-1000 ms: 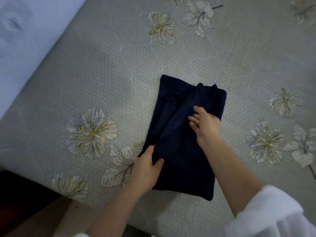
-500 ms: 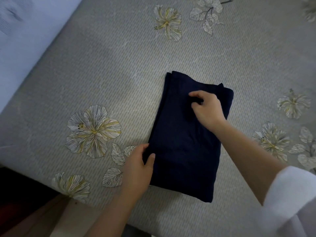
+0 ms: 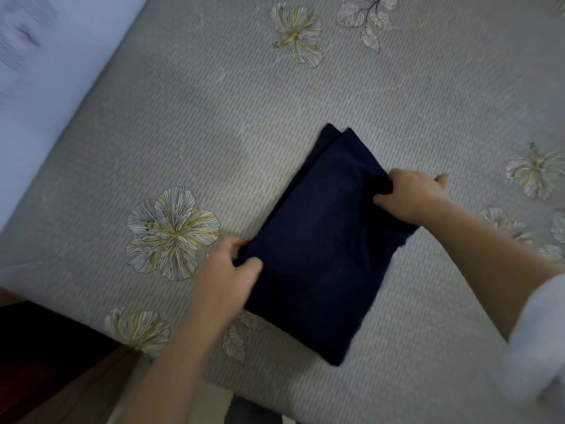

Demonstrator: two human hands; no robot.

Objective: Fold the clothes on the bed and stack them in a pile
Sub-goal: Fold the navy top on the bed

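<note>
A dark navy garment (image 3: 324, 240) lies folded into a neat rectangle on the grey bed (image 3: 183, 123), near its front edge. My left hand (image 3: 226, 280) grips the garment's left edge, thumb on top and fingers tucked under. My right hand (image 3: 412, 194) pinches the right edge close to the far corner, thumb on top of the cloth. Both hands hold the same garment at opposite sides. No other clothes are in view.
The bed cover is grey with printed pale flowers (image 3: 171, 234). A white wall or headboard (image 3: 46, 71) runs along the upper left. The bed's front edge drops to a dark floor (image 3: 46, 362) at the lower left.
My right hand slid from the middle of the garment to its right edge and took hold there. The last loose fold was laid flat. My left hand moved its grip slightly along the left edge.
</note>
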